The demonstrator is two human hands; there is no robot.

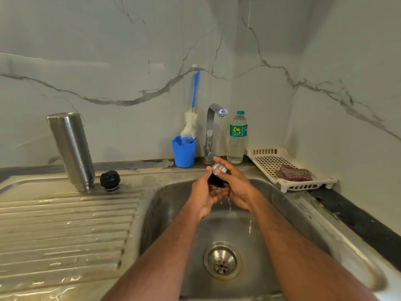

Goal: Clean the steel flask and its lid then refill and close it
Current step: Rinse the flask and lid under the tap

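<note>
The steel flask stands upside down on the wet draining board, mouth down. Beside it sits a black inner stopper. Over the sink, under a thin stream from the tap, both hands hold the steel outer lid, which has a dark inside. My left hand cups it from below and the left, fingers curled round it. My right hand grips it from the right, fingers over its steel top. Water runs off my hands into the basin.
A blue cup with a blue-handled bottle brush stands left of the tap. A plastic water bottle stands right of it. A white rack with a striped cloth sits on the right counter. The drain lies in the steel sink.
</note>
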